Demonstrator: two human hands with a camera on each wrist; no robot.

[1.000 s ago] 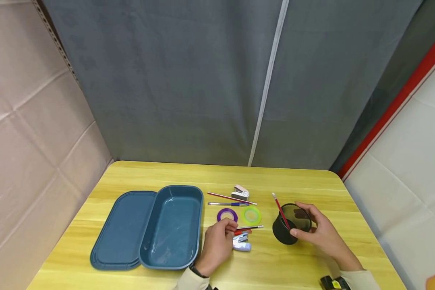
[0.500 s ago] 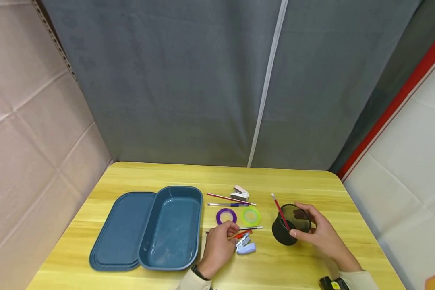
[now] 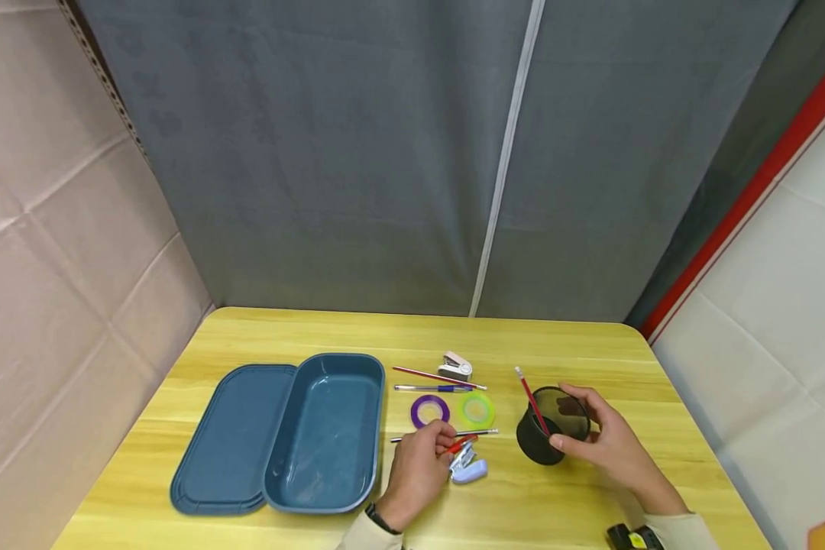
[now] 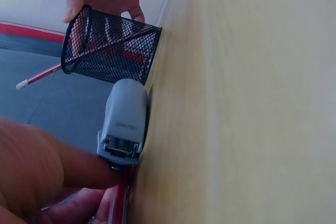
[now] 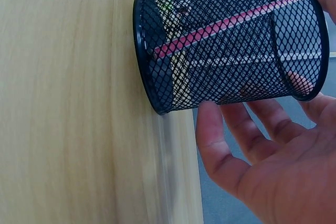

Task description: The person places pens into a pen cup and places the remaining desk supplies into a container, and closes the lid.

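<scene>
My left hand (image 3: 419,466) is low over the table, thumb and fingers pinching the near end of a red pen (image 3: 462,443), partly hidden by the fingers. Close by lies a light blue stapler (image 3: 469,471), which in the left wrist view sits just past the thumb as a grey-blue stapler (image 4: 126,114). A dark pencil (image 3: 481,432) runs behind the fingertips. My right hand (image 3: 608,443) holds a black mesh pen cup (image 3: 539,447) by its side and rim. One red pencil (image 5: 226,27) leans inside the cup, its eraser end above the rim.
Purple tape (image 3: 417,412) and green tape (image 3: 477,424) rolls lie beyond the left hand. Farther back are a blue pen (image 3: 426,388), another red pencil (image 3: 426,373) and a white stapler (image 3: 456,367). A blue box (image 3: 270,466) and its lid (image 3: 227,443) occupy the left.
The left hand has shifted slightly down and right among the pens, and the light blue stapler has been nudged right and turned. The right hand and pen cup have stayed put.
</scene>
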